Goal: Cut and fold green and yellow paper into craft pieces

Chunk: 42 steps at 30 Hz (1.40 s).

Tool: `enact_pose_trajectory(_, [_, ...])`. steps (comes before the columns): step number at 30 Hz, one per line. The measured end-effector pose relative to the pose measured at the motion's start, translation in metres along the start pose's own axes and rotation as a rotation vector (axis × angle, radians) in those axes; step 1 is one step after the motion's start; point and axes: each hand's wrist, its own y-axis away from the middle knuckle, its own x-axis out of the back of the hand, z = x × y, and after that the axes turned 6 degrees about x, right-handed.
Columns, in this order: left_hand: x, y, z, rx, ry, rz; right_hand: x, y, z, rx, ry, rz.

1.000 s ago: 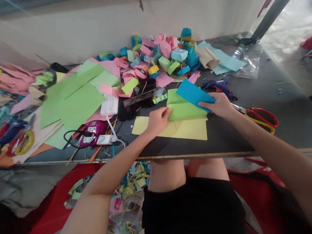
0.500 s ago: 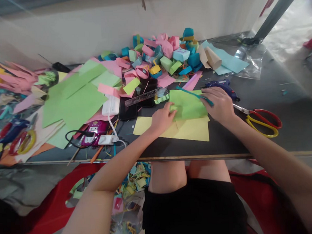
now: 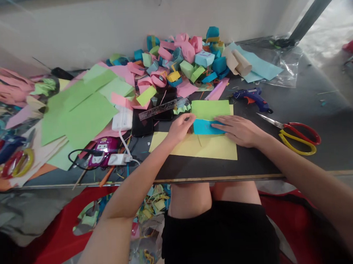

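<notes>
A blue piece of paper (image 3: 204,127) lies across the lower part of a light green sheet (image 3: 210,107), its lower edge over a yellow sheet (image 3: 207,152) on the dark table. My left hand (image 3: 180,128) is at the left edge of the blue and green papers, fingers and thumb closed on the blue paper's upper left corner. Palm down, my right hand (image 3: 241,130) rests with fingers stretched over the right part of the blue paper and hides its right end. A crimped pale green strip (image 3: 182,109) sits just beyond my left hand.
To the right lie a blue glue gun (image 3: 256,98) and scissors (image 3: 301,133) with red and yellow handles. A clear ruler (image 3: 160,108) lies over dark phones at left. Behind is a heap of folded paper pieces (image 3: 187,54); green sheets (image 3: 80,105) spread leftward.
The blue paper, seen as a thin strip in my right hand before, now lies flat on the green sheet. My right hand has come down and flattened; my left hand moved slightly left.
</notes>
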Motion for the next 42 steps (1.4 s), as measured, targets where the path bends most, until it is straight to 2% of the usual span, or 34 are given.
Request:
enact_pose_trajectory(2, [0.0,0.0,-0.004,0.07,0.08,-0.072,0.002,-0.001,-0.005,-0.029,-0.035,-0.001])
enact_pose_trajectory(4, [-0.002,0.001,-0.007,0.101,0.122,-0.084,0.002,-0.003,-0.009,-0.101,-0.087,0.068])
enact_pose_trajectory(7, [-0.006,0.005,-0.009,0.072,0.14,-0.042,0.002,-0.006,-0.01,-0.354,-0.216,0.342])
enact_pose_trajectory(9, [-0.008,0.008,-0.007,0.035,0.156,-0.021,0.002,-0.007,-0.008,-0.558,-0.387,0.504])
enact_pose_trajectory(11, [-0.01,0.011,-0.005,0.004,0.198,0.005,0.003,-0.007,-0.006,-0.703,-0.612,0.546])
enact_pose_trajectory(13, [-0.01,0.014,-0.001,-0.016,0.236,0.035,0.003,-0.005,-0.006,-0.773,-0.791,0.533])
enact_pose_trajectory(19, [-0.01,0.016,0.003,-0.044,0.241,0.052,0.0,-0.002,-0.013,-0.797,-0.943,0.646])
enact_pose_trajectory(26, [-0.009,0.015,0.0,-0.047,0.239,0.028,-0.003,-0.004,-0.014,-0.803,-0.992,0.646])
enact_pose_trajectory(31, [-0.01,0.015,0.0,-0.06,0.195,0.03,-0.002,-0.005,-0.014,-0.808,-0.939,0.637])
enact_pose_trajectory(36, [-0.009,0.016,0.004,-0.102,0.156,0.05,0.0,-0.005,-0.013,-0.8,-0.762,0.632])
enact_pose_trajectory(42, [-0.008,0.016,0.006,-0.099,0.145,0.039,0.003,-0.007,-0.017,-0.781,-0.731,0.668])
